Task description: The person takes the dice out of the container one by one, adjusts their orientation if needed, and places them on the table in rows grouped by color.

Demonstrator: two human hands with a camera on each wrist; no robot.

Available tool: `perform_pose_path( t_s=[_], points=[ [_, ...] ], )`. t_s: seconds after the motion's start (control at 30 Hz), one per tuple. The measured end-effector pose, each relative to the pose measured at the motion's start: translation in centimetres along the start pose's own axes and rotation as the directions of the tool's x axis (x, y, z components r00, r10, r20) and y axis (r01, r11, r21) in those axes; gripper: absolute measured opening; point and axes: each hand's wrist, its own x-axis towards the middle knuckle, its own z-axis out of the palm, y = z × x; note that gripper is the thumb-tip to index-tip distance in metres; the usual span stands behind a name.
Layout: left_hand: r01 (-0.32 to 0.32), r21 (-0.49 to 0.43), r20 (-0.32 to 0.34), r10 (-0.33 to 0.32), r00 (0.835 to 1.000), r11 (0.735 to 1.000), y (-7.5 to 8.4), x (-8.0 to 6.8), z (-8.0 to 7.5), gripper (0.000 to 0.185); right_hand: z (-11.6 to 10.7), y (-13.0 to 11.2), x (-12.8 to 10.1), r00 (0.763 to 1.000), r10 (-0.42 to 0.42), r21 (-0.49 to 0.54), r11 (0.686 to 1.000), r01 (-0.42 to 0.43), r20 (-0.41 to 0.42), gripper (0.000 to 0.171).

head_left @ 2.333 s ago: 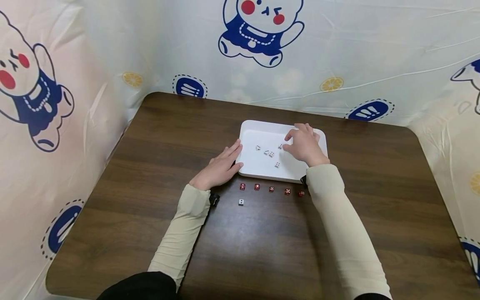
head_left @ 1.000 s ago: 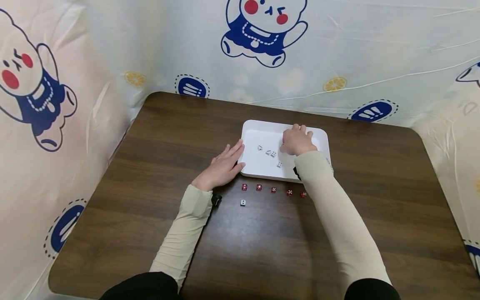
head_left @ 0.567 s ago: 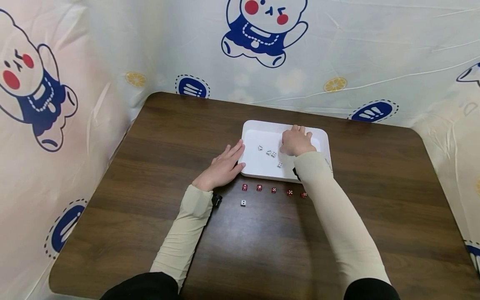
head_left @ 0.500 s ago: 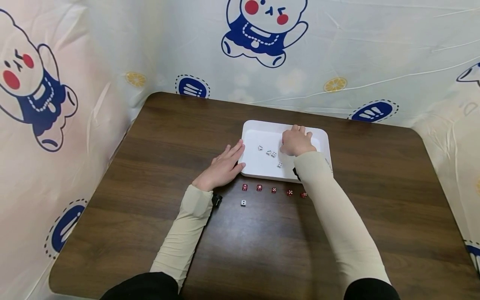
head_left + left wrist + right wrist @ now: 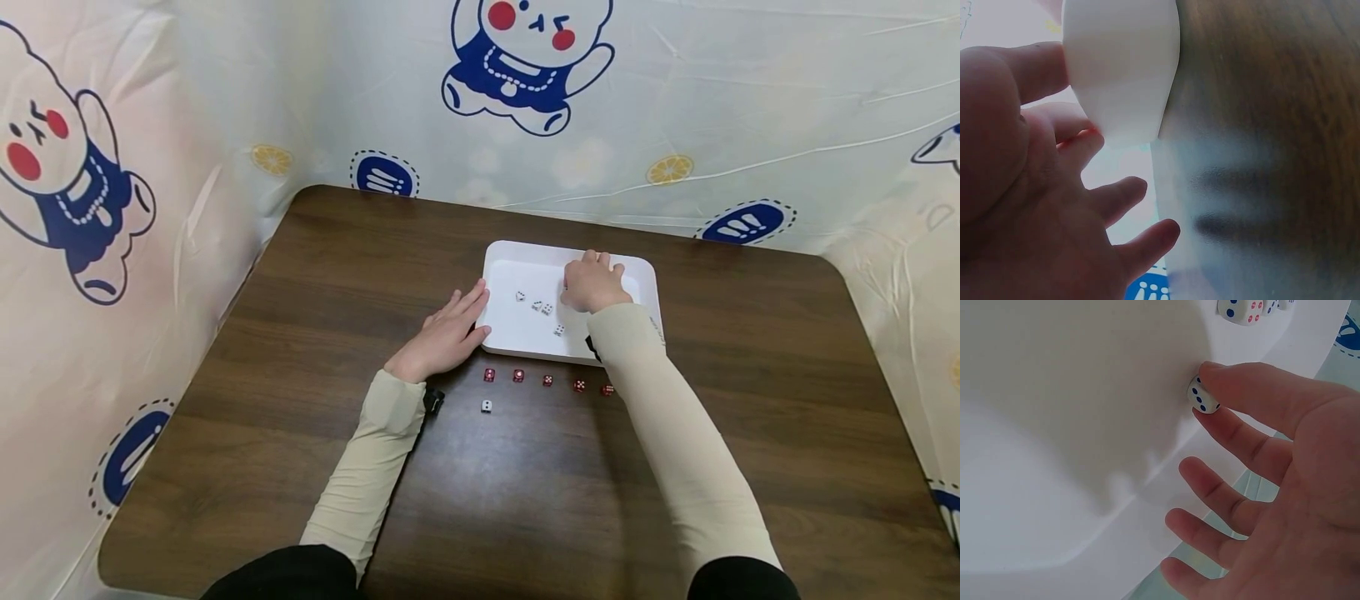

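Observation:
Inside a white tray (image 5: pixel 517 333), my right hand (image 5: pixel 594 283) pinches a white die (image 5: pixel 1202 397) between thumb and index finger, its other fingers spread apart in the right wrist view. In the head view that die is hidden under the hand. Several more white dice (image 5: pixel 547 309) lie in the tray to the left of it. My left hand (image 5: pixel 442 332) rests with straight fingers against the tray's left edge; in the left wrist view the thumb and nearer fingertips touch the tray's outer wall (image 5: pixel 1122 69).
Several red dice (image 5: pixel 547 381) form a row on the brown table (image 5: pixel 360 275) just in front of the tray. A single white die (image 5: pixel 486 407) sits before the row's left end. Printed curtains (image 5: pixel 337 100) enclose the table's back and sides.
My right hand first moved over a die in the tray from slightly to the right, fingers closing down. Over the last second both hands have stayed nearly still.

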Motion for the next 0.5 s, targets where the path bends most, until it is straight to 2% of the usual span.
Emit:
perform_pose_path(
  t_s=[0.5],
  points=[
    [0.003, 0.003, -0.004, -0.003, 1.000, 1.000, -0.03, 0.03, 0.10, 0.062, -0.20, 0.02, -0.38, 1.000, -0.008, 0.007, 1.000, 0.008, 0.002, 0.015]
  ],
)
